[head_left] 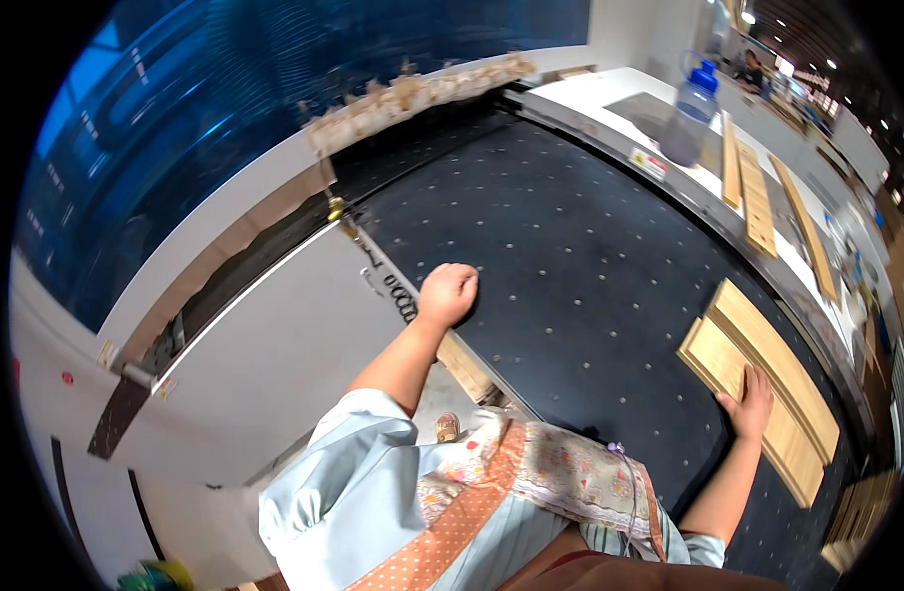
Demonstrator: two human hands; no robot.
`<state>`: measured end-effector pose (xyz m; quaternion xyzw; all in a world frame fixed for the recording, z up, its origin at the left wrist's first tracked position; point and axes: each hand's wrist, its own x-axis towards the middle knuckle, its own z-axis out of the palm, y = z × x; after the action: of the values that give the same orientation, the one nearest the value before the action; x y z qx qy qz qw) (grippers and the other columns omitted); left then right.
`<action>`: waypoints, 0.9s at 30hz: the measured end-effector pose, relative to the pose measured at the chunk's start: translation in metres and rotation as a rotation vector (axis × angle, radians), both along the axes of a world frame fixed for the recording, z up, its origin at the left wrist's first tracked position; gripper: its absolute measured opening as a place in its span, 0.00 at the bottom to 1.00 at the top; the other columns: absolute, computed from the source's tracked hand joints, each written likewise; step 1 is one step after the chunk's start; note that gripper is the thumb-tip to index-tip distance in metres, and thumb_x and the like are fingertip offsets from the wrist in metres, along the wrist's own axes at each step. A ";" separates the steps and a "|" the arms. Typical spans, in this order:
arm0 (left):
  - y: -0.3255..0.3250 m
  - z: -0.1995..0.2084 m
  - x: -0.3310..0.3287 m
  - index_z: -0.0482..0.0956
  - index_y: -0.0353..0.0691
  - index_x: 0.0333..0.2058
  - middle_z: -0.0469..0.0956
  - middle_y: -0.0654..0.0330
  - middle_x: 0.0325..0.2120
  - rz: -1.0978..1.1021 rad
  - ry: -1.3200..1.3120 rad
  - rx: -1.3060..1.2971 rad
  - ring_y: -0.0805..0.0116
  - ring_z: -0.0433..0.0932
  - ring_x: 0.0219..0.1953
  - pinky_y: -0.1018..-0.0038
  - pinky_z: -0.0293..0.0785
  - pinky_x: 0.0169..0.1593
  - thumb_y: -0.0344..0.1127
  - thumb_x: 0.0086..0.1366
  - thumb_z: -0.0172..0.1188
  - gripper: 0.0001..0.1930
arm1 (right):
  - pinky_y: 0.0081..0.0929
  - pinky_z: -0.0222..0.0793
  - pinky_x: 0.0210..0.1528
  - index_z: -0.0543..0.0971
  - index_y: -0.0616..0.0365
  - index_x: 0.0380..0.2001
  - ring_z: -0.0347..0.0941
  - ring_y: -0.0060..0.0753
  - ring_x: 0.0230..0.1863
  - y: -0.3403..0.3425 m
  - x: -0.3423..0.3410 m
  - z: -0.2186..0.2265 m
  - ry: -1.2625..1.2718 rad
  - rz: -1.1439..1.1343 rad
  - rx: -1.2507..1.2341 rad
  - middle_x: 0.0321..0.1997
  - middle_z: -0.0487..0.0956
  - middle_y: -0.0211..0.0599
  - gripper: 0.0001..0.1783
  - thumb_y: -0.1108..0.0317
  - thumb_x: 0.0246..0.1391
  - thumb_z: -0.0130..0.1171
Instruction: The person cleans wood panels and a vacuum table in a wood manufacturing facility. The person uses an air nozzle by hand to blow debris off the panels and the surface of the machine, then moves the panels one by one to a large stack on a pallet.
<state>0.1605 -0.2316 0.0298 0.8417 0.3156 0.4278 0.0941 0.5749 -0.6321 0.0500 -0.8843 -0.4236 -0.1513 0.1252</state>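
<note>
My left hand (449, 294) is curled into a loose fist and rests at the left edge of a black table (560, 246) dotted with small pale studs. Nothing shows in its fingers. At the right, my right hand (752, 402) lies on a pale wooden board (737, 369), with the fingers stretched over its top face and the thumb spread aside. A second wooden board (782, 364) lies alongside, touching the first or nearly so. Both have stepped, grooved long edges and slant across the table.
A blue machine cover (304, 59) with a ragged fabric fringe (422, 94) stands at the far left. Beyond the table, a white ledge (609, 94) holds a blue-lidded bottle (690, 113) and several wooden strips (754, 197). A grey panel (265, 315) is at left; stacked boards (861, 517) lie lower right.
</note>
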 end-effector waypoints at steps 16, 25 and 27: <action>0.001 -0.003 -0.001 0.77 0.39 0.26 0.77 0.58 0.25 0.050 -0.016 -0.014 0.58 0.75 0.32 0.67 0.71 0.39 0.31 0.53 0.57 0.03 | 0.43 0.53 0.61 0.69 0.56 0.54 0.58 0.49 0.61 0.005 0.003 -0.003 -0.016 0.004 0.028 0.58 0.67 0.43 0.47 0.52 0.24 0.73; 0.000 -0.003 -0.003 0.77 0.39 0.26 0.78 0.58 0.25 0.057 -0.004 -0.029 0.58 0.75 0.33 0.66 0.71 0.40 0.31 0.52 0.56 0.04 | 0.43 0.53 0.61 0.68 0.56 0.54 0.58 0.50 0.61 0.003 0.005 -0.005 -0.032 0.014 0.022 0.58 0.67 0.45 0.48 0.46 0.27 0.70; -0.001 -0.002 -0.004 0.77 0.39 0.26 0.78 0.58 0.25 0.056 -0.016 -0.023 0.58 0.75 0.33 0.66 0.71 0.40 0.31 0.52 0.56 0.04 | 0.43 0.53 0.61 0.69 0.57 0.54 0.58 0.50 0.61 0.004 0.004 -0.004 -0.021 0.019 0.018 0.58 0.67 0.45 0.48 0.46 0.27 0.70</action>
<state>0.1569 -0.2324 0.0275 0.8279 0.3433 0.4334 0.0942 0.5790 -0.6280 0.0460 -0.8774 -0.4320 -0.1632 0.1299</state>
